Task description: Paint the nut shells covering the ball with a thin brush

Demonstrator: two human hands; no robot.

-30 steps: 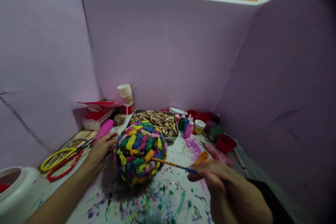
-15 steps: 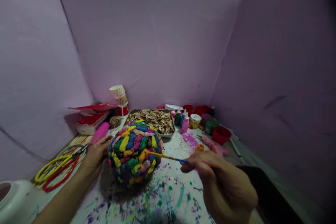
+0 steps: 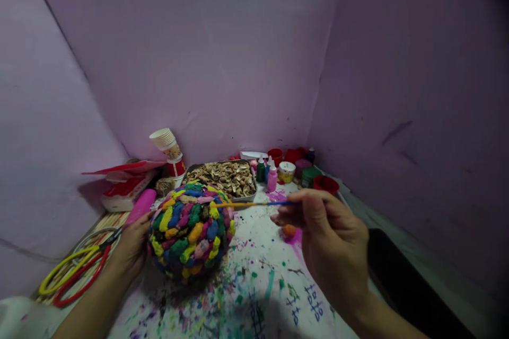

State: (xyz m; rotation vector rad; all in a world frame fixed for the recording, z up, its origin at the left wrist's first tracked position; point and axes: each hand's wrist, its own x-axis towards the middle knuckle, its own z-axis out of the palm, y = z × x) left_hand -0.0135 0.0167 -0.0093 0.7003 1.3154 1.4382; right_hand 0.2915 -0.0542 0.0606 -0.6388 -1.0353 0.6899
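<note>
A round ball-shaped piece [image 3: 186,243], covered in peanut shells painted yellow, blue, green, pink and orange, rests on the paint-spattered white table top. My left hand [image 3: 133,246] steadies its left side, the fingers curving behind it and partly hidden. Between the thumb and fingers of my right hand [image 3: 328,238] is a thin paintbrush [image 3: 252,204] with a blue and orange handle. Its tip points left, over the upper right of the ball; whether it touches there I cannot tell. A small orange paint pot or cap [image 3: 289,230] lies just left of my right hand.
Behind the ball stands a metal tray [image 3: 254,194] of unpainted peanut shells. Paint bottles [image 3: 272,179], jars [image 3: 287,171] and a red cup [image 3: 326,184] line the back right. Stacked paper cups [image 3: 165,143], a tissue pack [image 3: 127,190] and scissors [image 3: 79,270] are left. Purple walls enclose three sides.
The paintbrush tip has shifted from the middle right of the ball up to its upper right, my right hand rising with it. The camera view has tilted down and turned right.
</note>
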